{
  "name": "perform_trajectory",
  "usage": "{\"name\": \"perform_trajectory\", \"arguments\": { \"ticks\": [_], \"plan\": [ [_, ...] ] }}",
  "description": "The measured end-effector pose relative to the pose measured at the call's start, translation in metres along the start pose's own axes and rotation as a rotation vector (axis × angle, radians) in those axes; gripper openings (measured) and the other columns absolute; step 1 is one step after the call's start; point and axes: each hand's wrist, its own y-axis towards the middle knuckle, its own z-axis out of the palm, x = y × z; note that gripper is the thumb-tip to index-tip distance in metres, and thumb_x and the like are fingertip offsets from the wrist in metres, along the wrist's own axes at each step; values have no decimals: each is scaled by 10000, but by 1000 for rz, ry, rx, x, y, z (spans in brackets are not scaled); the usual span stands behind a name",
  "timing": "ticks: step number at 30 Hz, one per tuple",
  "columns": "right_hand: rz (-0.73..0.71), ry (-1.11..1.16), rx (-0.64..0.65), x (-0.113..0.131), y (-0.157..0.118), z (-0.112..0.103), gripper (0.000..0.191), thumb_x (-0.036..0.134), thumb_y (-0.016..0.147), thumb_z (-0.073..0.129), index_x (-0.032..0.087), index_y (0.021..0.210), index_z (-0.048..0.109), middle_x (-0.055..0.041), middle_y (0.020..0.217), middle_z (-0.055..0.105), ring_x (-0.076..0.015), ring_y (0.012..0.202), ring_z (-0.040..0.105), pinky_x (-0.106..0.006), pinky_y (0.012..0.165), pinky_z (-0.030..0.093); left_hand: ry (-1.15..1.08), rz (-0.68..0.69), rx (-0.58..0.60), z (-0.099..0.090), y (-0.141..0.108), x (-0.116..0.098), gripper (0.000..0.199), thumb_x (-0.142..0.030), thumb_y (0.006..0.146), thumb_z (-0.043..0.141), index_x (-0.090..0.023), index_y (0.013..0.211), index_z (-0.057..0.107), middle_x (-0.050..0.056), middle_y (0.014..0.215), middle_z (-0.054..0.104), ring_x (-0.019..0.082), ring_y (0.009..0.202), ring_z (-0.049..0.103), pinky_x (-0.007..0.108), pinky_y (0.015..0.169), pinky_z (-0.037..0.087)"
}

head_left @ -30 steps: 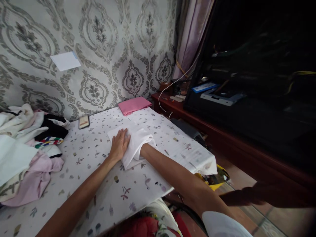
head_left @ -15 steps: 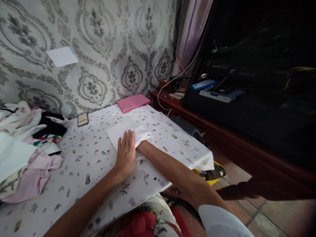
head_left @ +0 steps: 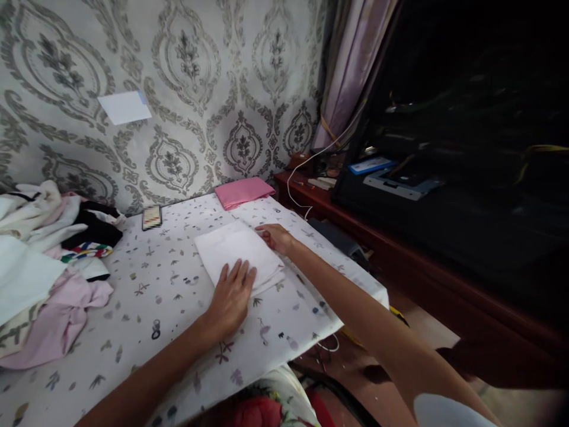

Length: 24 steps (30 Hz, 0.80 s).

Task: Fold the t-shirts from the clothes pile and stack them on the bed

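Note:
A white folded cloth [head_left: 235, 246] lies in a flat, roughly square shape on the patterned table cover. My left hand [head_left: 233, 293] rests flat on its near edge with the fingers stretched out. At the cloth's right side, my right hand [head_left: 276, 238] has its fingers curled in and pinches the far right edge. The fingertips of that hand are partly hidden. Farther back, near the wall, lies a folded pink cloth [head_left: 244, 192].
A heap of crumpled clothes [head_left: 53, 267] covers the table's left side. A small card-like item [head_left: 152, 217] lies by the wall. To the right stands a dark red wooden cabinet [head_left: 400, 255] with a white cable [head_left: 291, 184] hanging over it.
My right hand has come out from under the white cloth to its right edge. The cloth now lies flatter and squarer. My left hand has lowered from upright to flat on it.

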Motion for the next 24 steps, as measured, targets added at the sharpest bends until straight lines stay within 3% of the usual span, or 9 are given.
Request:
{"name": "perform_trajectory", "arguments": {
  "ticks": [2, 5, 11, 16, 20, 24],
  "plan": [
    [11, -52, -5, 1, 2, -1, 237, 356, 934, 584, 140, 964, 677, -38, 734, 669, -140, 633, 615, -248, 574, 498, 32, 23, -5, -1, -3, 1, 673, -10, 842, 377, -120, 1507, 389, 179, 1586, 388, 327, 1505, 282, 568, 1214, 226],
    [-42, -186, -41, 4, 10, 6, 178, 327, 826, 687, 189, 939, 682, 19, 669, 619, -126, 585, 558, -233, 542, 447, 53, 74, -39, 1, -8, 3, 611, -32, 881, 362, -120, 1483, 431, 188, 1562, 423, 341, 1492, 310, 577, 1193, 264],
    [-162, -427, -123, 15, 48, 37, 145, 215, 721, 721, 201, 863, 692, 23, 690, 597, -158, 653, 573, -276, 648, 467, 42, 141, -132, 13, -14, 11, 601, -74, 907, 406, -158, 1502, 412, 154, 1579, 412, 308, 1510, 280, 540, 1220, 229],
    [-285, -552, -141, 14, 63, 52, 297, 92, 731, 621, 216, 987, 707, 12, 780, 640, -170, 778, 600, -296, 794, 492, -8, 191, -106, 15, -17, 15, 651, -73, 908, 415, -189, 1545, 346, 101, 1604, 386, 292, 1526, 238, 527, 1237, 198],
    [-347, -611, -123, 16, 59, 53, 315, 99, 786, 591, 173, 1074, 695, -23, 853, 673, -175, 827, 618, -314, 864, 489, -110, 206, -39, -4, -19, 15, 589, -161, 943, 428, -169, 1530, 377, 112, 1609, 371, 316, 1521, 244, 560, 1230, 210],
    [-360, -647, -106, 24, 40, 38, 282, 155, 839, 583, 169, 1102, 686, -58, 939, 702, -188, 856, 632, -334, 872, 494, -378, 158, 8, -39, -8, 31, 442, -327, 998, 418, -225, 1410, 543, 79, 1457, 580, 277, 1387, 486, 491, 1172, 367]
  ]
}}
